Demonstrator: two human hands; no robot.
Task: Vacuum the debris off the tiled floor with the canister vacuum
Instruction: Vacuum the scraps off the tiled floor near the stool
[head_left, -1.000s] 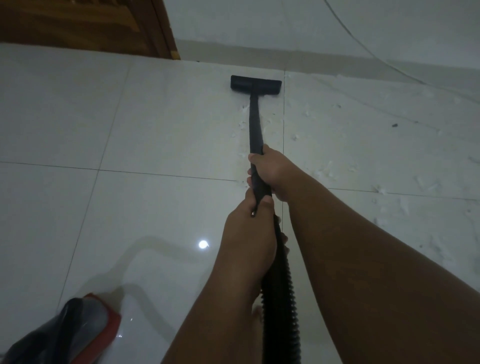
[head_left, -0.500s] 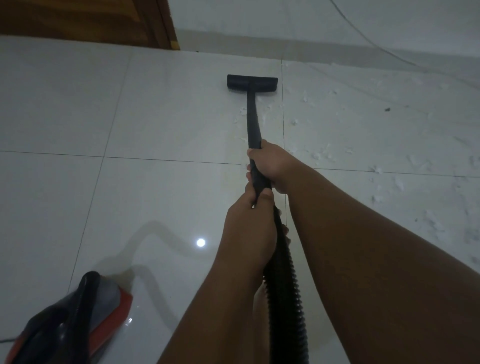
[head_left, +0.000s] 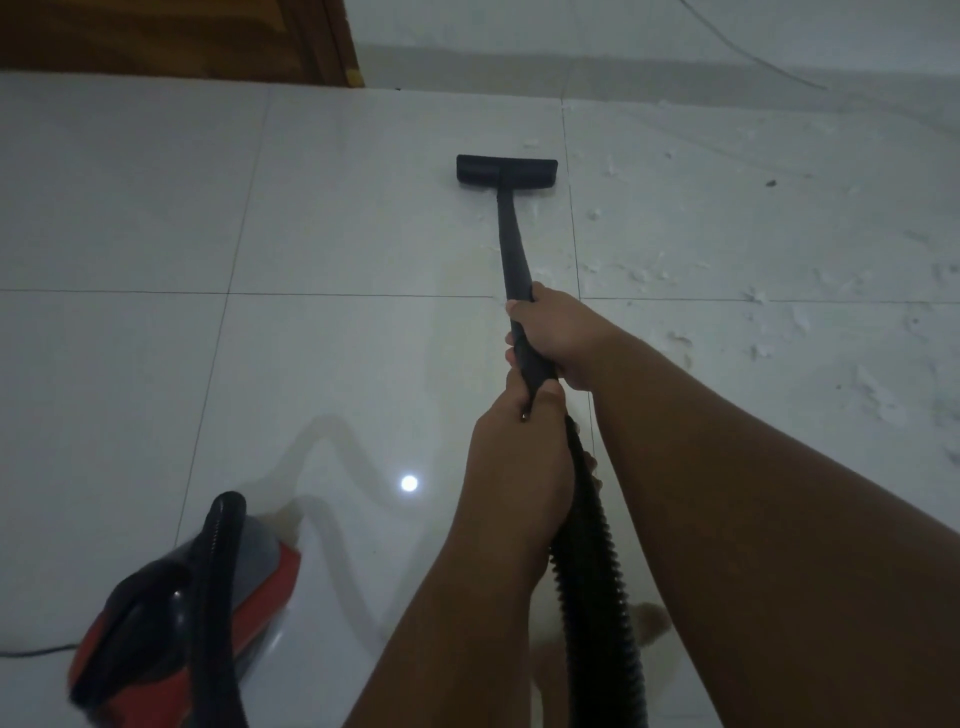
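wooden door (head_left: 156, 36) at top left, pale wall (head_left: 571, 26), thin cable (head_left: 753, 65) along wall

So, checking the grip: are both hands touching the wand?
Touching. The head view shows the right hand and left hand wrapped around the wand.

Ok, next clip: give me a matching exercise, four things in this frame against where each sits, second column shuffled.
Things:
1. floor nozzle
2. vacuum canister
3. white debris
4. wooden door

Places:
A. bottom left corner, on the floor
B. scattered over the tiles on the right
C. top left, at the far edge of the floor
D. centre, at the far end of the wand held by both hands

Pairs: 1-D, 2-A, 3-B, 4-C. The right hand grips the wand ahead of the left hand.
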